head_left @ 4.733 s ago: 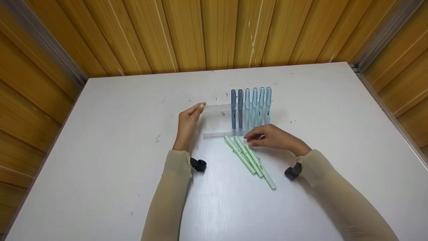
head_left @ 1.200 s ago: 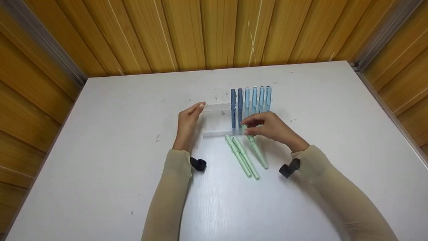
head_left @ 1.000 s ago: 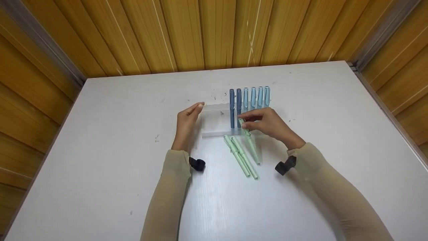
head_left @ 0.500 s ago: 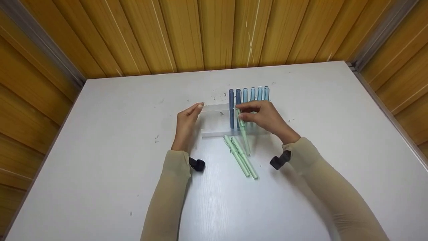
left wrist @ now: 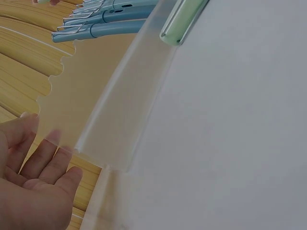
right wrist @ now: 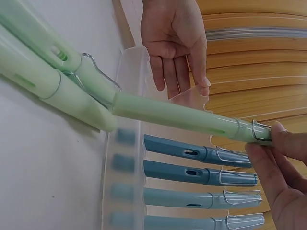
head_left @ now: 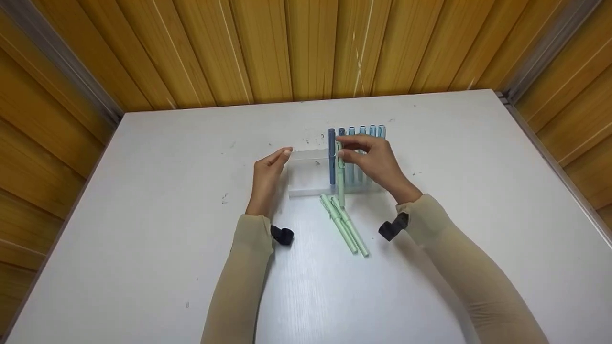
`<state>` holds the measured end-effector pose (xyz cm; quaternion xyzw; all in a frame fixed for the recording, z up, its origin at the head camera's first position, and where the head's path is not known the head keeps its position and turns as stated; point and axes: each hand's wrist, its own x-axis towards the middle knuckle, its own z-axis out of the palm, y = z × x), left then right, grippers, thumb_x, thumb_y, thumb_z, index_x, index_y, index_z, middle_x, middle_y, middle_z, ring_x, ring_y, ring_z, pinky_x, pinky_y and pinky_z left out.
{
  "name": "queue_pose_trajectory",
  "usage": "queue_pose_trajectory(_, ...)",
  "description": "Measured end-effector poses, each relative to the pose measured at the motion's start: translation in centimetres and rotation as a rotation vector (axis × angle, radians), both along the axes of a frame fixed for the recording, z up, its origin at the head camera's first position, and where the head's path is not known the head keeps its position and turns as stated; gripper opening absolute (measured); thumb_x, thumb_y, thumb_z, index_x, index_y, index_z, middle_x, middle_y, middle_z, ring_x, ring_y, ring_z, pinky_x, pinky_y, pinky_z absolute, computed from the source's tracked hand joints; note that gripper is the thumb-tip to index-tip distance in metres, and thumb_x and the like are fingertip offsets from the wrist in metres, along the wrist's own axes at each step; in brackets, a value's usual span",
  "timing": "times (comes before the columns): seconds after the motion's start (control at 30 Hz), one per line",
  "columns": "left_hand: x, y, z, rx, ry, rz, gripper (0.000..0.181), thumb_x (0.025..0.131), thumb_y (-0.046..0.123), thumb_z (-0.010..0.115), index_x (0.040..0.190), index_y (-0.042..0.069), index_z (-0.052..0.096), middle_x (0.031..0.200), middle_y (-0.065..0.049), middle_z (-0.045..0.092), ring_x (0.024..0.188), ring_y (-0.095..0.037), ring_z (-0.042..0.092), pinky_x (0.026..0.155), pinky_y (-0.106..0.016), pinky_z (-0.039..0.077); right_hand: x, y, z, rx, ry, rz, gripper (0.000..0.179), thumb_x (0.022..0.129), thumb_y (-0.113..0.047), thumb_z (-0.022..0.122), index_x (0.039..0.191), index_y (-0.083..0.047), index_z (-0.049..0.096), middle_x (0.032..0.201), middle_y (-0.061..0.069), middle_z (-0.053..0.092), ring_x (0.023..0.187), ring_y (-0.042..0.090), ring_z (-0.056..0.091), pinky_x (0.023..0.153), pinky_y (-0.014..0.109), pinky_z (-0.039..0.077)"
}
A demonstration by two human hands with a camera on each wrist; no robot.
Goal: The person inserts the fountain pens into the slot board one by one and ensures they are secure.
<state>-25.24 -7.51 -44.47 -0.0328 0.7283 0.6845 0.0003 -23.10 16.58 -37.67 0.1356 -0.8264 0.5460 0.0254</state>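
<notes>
My left hand [head_left: 267,179] pinches the upper left corner of a clear, scalloped pen stand [head_left: 306,174]. In the left wrist view, its fingers [left wrist: 44,155] lie at the stand's side panel. The thumb and fingers of my right hand [head_left: 380,160] pinch a pale green pen [head_left: 341,184] by its clipped cap, nearly upright in front of the stand. The right wrist view shows this pen's free end [right wrist: 124,104] overlapping the green pens on the table. Two dark blue pens [head_left: 332,162] and several light blue pens [head_left: 381,130] stand in the rack's right part, partly hidden by my right hand.
Two more green pens [head_left: 345,224] lie side by side on the white table [head_left: 143,215], just in front of the stand. Yellow wood-look panels [head_left: 267,52] rise behind the table and at both sides. Black cameras sit at both wrists.
My right hand has picked up the green pen from the group on the table, moved up and left to the stand, and turned the pen from slanted to nearly upright. The left hand stays put.
</notes>
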Motion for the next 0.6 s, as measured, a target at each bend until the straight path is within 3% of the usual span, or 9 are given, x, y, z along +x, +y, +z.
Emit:
queue_pose_trajectory(0.33,0.0,-0.1,0.1,0.004,-0.005,-0.005,0.040,0.093,0.041,0.062,0.124,0.016,0.066,0.132,0.001,0.062,0.131,-0.013,0.050,0.111,-0.031,0.039,-0.4,-1.1,0.1,-0.081,0.124,-0.037,0.033,0.087,-0.012,0.071,0.120,-0.010,0.068,0.109,0.008,0.068,0.097,0.010,0.063,0.088,0.022,0.054)
queue_pose_trajectory(0.6,0.3,0.0,0.6,0.011,-0.034,-0.007,0.039,0.095,0.036,0.060,0.126,0.014,0.064,0.135,-0.001,0.059,0.133,-0.016,0.048,0.111,-0.030,0.039,-0.5,-1.6,-0.2,-0.139,0.183,-0.047,0.031,0.088,-0.008,0.070,0.119,-0.006,0.067,0.111,0.009,0.067,0.097,0.008,0.064,0.082,0.022,0.056)
